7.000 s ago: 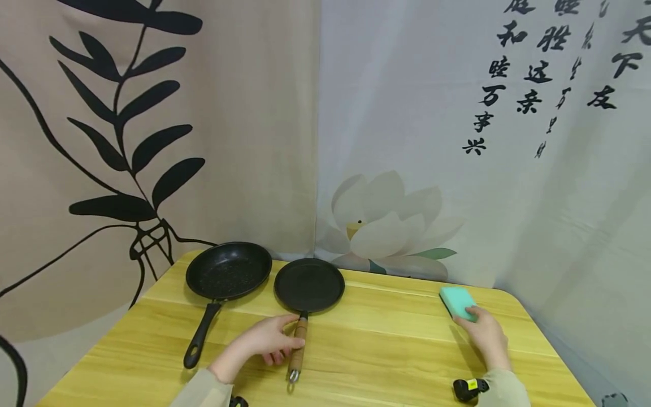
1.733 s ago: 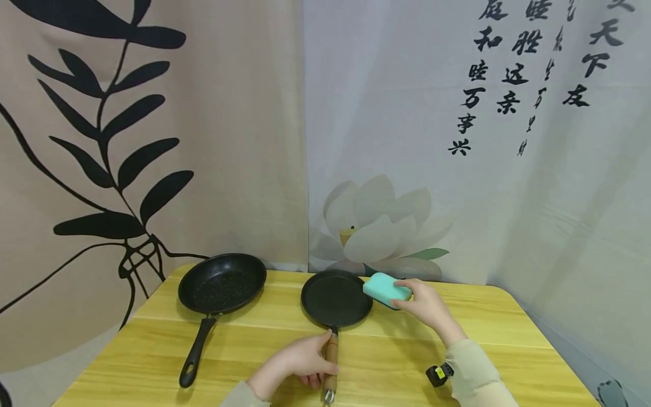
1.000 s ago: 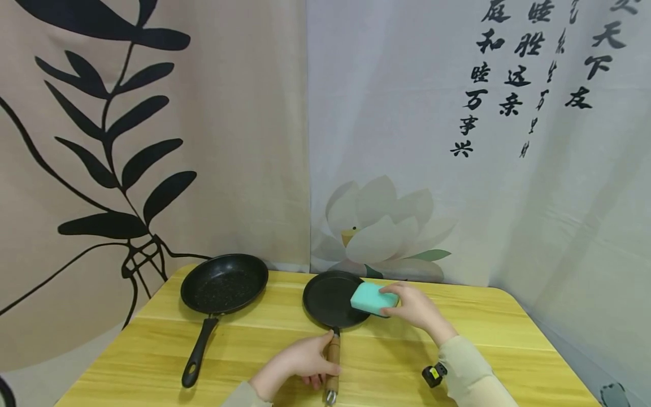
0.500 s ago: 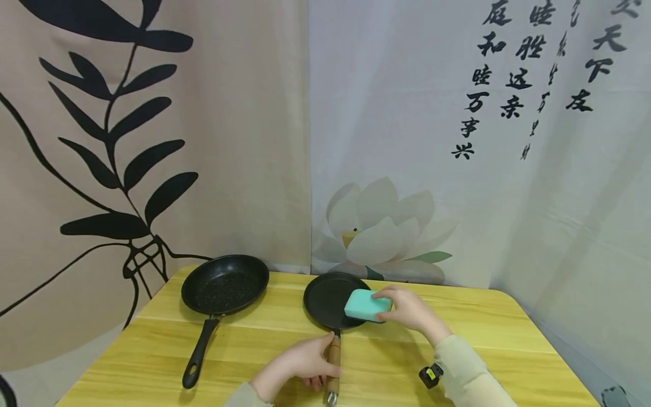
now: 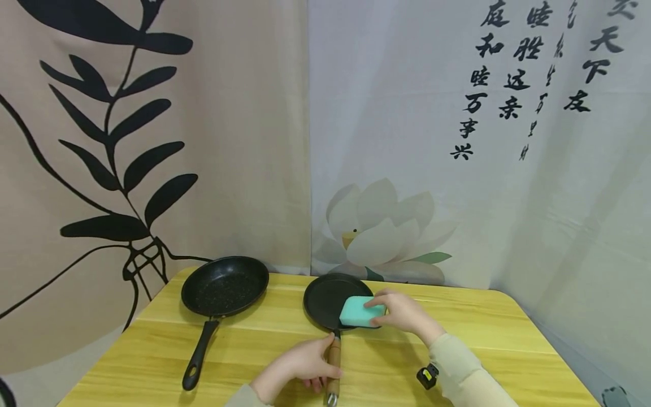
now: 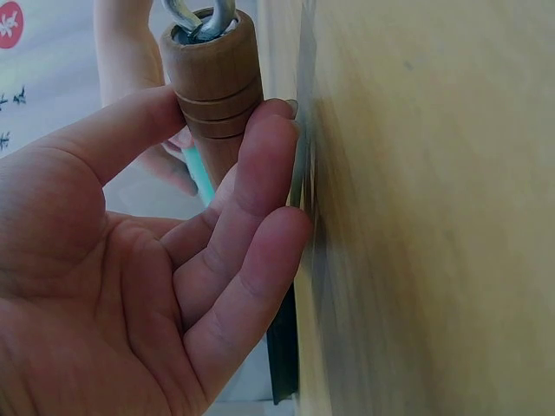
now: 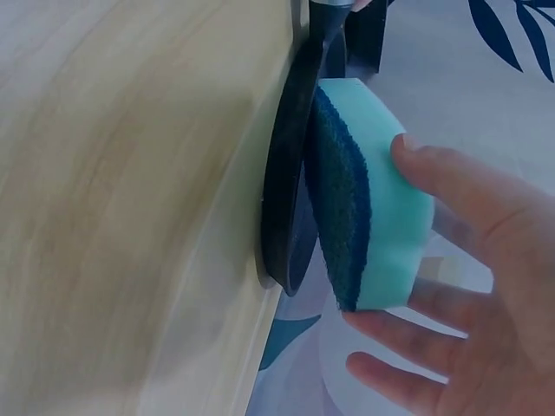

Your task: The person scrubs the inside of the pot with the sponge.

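Note:
A small flat black pan [image 5: 325, 299] with a wooden handle [image 5: 333, 359] lies on the table in the head view. My left hand [image 5: 307, 359] pinches that handle between thumb and fingers; the left wrist view shows the handle's ringed end [image 6: 212, 65] up close. My right hand [image 5: 404, 314] holds a turquoise sponge [image 5: 360, 312] over the pan's right front part. In the right wrist view the dark scouring side [image 7: 338, 199] of the sponge faces the pan [image 7: 290, 182], tilted, with its upper edge at or very near the rim. Contact is hard to tell.
A larger black frying pan [image 5: 226, 285] rests at the left on the wooden table [image 5: 142, 350], its handle [image 5: 200, 353] toward the front. Behind the table hangs a printed curtain [image 5: 244, 141]. Bare wood [image 5: 488, 333] extends to the right.
Earlier the sponge was at the table's right; my right hand has brought it left to the small pan, lately moving left and nearer. The small pan shifted right with my left hand on its handle.

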A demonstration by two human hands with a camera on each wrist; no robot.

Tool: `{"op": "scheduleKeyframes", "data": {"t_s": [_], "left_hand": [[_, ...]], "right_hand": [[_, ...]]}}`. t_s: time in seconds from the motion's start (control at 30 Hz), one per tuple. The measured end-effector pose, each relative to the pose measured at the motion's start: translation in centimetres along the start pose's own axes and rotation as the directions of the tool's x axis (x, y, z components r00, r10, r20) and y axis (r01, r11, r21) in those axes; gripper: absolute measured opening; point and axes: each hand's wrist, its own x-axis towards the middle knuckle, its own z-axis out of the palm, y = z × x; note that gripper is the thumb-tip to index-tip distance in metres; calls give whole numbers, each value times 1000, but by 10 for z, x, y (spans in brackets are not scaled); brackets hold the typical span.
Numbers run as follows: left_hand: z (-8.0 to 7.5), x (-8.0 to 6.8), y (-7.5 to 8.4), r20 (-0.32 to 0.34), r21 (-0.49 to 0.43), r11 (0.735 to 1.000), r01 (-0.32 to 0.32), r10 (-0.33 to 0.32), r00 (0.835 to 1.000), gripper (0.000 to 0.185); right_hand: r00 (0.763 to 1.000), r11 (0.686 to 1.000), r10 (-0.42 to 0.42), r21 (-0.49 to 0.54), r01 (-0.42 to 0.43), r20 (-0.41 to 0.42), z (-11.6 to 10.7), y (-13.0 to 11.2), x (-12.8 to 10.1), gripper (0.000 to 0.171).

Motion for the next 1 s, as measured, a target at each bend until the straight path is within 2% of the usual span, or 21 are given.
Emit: {"op": "scheduleKeyframes", "data": {"t_s": [0.27,1.0], "left_hand": [[0,1,-1,2,8,1000,11,-11,1000,83],[-2,1,-2,9,19,1000,-1,1,1000,82]], "right_hand": [[999,1000,-20,18,19,47,7,1,5,36],[994,998,-59,16,57,91,15,-9,23,33]]}}
